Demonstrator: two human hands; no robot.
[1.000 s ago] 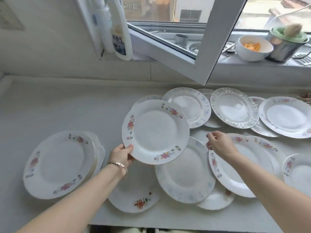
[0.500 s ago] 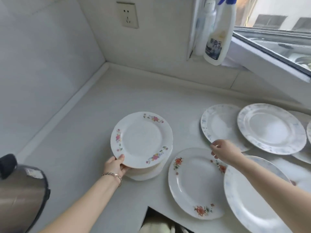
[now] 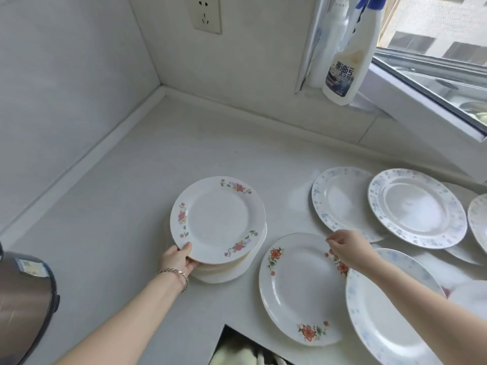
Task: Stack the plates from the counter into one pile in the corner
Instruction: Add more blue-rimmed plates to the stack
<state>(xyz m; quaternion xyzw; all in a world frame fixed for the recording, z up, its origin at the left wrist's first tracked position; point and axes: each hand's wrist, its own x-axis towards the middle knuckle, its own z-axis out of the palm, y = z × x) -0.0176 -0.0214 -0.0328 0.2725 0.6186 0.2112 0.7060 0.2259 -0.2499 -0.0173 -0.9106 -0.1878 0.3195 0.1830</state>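
Note:
A white plate with pink flowers (image 3: 218,219) lies on top of the pile of plates (image 3: 232,270) on the grey counter (image 3: 158,167). My left hand (image 3: 179,259) grips this plate's near rim, thumb on top. My right hand (image 3: 347,246) hovers with curled fingers over the far rim of a white plate with red flowers (image 3: 300,291), which lies flat to the right of the pile. I cannot tell whether the fingers pinch that rim. Blue-patterned plates (image 3: 413,206) lie spread out further right.
A spray bottle (image 3: 347,56) stands on the window ledge by the open window frame (image 3: 427,111). A wall socket (image 3: 207,14) is above the corner. A dark metal pot (image 3: 23,304) sits at the near left. The counter's front edge is cut out below (image 3: 237,338).
My left hand carried the pink-flowered plate left from the spread of plates and set it onto the pile. My right hand stayed over the red-flowered plate's rim.

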